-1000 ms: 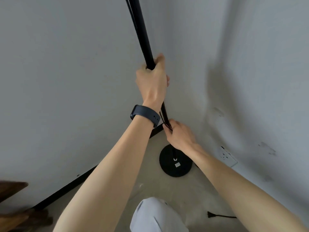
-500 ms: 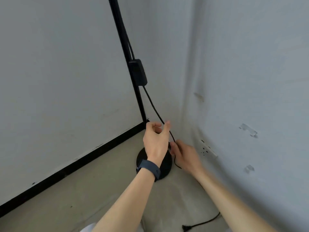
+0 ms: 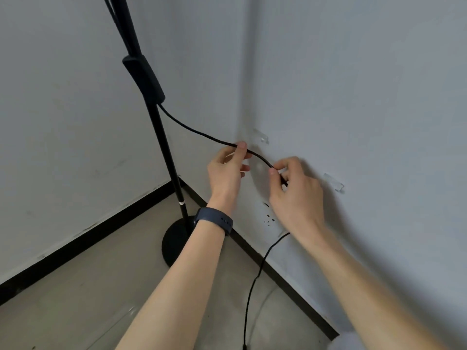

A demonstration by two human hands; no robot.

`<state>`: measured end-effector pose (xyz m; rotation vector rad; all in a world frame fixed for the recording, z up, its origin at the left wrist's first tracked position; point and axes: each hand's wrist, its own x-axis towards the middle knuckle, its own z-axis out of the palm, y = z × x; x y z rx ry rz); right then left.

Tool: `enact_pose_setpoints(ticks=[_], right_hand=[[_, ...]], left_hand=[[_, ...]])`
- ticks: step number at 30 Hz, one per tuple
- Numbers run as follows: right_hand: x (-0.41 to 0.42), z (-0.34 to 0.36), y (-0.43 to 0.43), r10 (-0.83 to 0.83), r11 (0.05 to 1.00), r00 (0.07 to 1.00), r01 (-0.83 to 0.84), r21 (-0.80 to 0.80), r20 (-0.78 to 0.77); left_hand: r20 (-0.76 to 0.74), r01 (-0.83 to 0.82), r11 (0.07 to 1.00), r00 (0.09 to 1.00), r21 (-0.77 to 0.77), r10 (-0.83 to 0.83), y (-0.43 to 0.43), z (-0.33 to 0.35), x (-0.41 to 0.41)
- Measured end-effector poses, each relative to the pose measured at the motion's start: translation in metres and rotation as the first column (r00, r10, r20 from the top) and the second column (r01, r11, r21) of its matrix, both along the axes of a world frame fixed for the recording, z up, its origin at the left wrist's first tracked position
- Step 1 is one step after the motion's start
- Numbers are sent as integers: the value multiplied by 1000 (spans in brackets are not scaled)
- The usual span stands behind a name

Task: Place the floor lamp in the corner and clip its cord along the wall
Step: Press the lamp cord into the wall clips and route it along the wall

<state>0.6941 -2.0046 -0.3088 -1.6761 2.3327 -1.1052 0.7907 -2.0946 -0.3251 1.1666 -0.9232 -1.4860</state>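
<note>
We have the floor lamp (image 3: 161, 152) standing in the corner, its round base (image 3: 174, 241) flat on the floor and close to the two black baseboards, so this part of the task looks done. From the inline box (image 3: 144, 79) on the pole, the cord (image 3: 192, 130) hangs in a soft curve toward the right wall.

Our left hand (image 3: 227, 173) pinches the cord between the thumb and the fingertips (image 3: 242, 145), nearer to the lamp. Our right hand (image 3: 295, 195) pinches it a little further along, thumb and first finger closed on it, and the rest of the cord passes behind this hand and falls down to the floor, where its end leaves the picture at the bottom edge. Between the two hands there is a short, almost straight piece of cord. We judge that we hold it like this in order to have a tight piece to press into a clip, because a loose cord would bend away.

Two clear plastic clips are fixed on the right wall: the first clip (image 3: 260, 136) just above the left hand, and the second clip (image 3: 334, 182) to the right of the right hand. The cord is not yet in either of them. A wall socket (image 3: 269, 218) sits lower, near the baseboard (image 3: 283, 276).

The next move should bring the held piece up to the first clip. The clip opening is too small to see clearly, so we cannot tell which way it faces.
</note>
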Motion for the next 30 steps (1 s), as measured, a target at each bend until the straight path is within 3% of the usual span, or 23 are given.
enact_pose_setpoints(ticks=[5, 11, 18, 21, 26, 30], right_hand=[[-3, 29, -11, -30, 999, 988, 25, -37, -152], [-2, 48, -26, -9, 995, 960, -19, -97, -278], [-5, 41, -18, -103, 994, 929, 87, -60, -355], [-3, 23, -6, -141, 990, 930, 138, -33, -339], [5, 2, -2, -62, 998, 970, 65, 3, -235], [4, -15, 18, 24, 998, 990, -33, 60, 138]], left_hand=[[-140, 84, 996, 987, 39, -78, -9, -4, -6], [-238, -44, 993, 969, 107, 68, -17, 6, -19], [-283, -62, 989, 954, 134, 98, -19, 14, -22], [-259, -43, 991, 963, 126, 75, -20, 15, -20], [-218, -9, 996, 976, 85, 28, -19, 15, -16], [-133, 17, 998, 991, 53, -10, -17, 18, -11]])
